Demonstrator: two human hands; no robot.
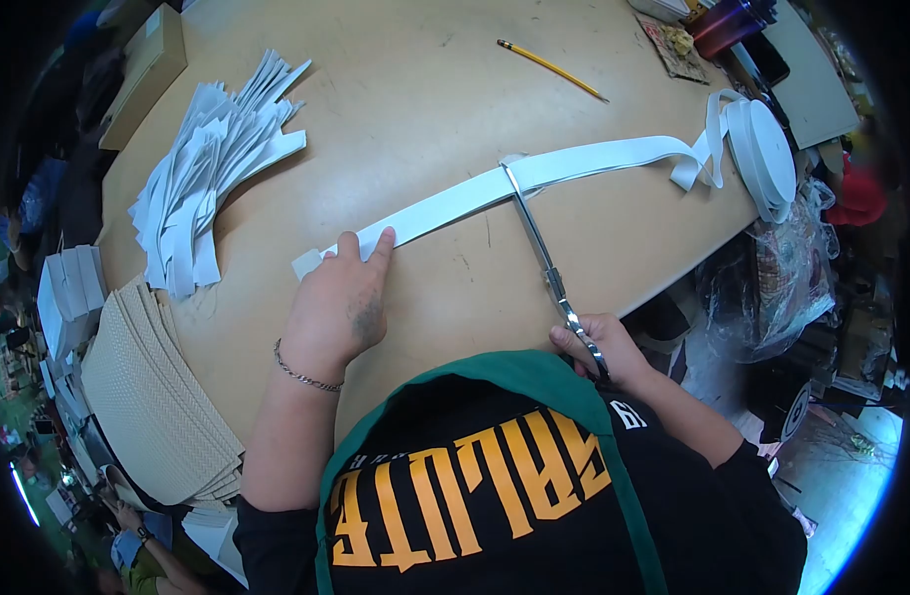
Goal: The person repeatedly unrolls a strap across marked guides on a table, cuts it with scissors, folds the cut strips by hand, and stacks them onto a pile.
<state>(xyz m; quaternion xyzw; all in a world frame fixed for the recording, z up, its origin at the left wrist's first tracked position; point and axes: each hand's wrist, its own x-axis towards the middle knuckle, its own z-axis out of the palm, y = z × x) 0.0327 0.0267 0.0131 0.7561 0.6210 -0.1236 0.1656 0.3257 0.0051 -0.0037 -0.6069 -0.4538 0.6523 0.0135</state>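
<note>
A long white strip [445,198] runs across the table from a white roll [762,159] at the right. My left hand [348,288] presses down on the strip near its left end, with its fingers apart. My right hand [604,347] is closed on the handles of long metal scissors [544,253]. Their blades point away from me, and the tips lie at the strip about midway along it. Whether the blades are parted there is too small to tell.
A pile of cut white strips [207,169] lies at the left, above stacked textured sheets [153,397]. A yellow pencil [554,71] rests near the far side. A dark bottle [723,28] stands at the back right. Another person's hand [128,516] shows at the lower left.
</note>
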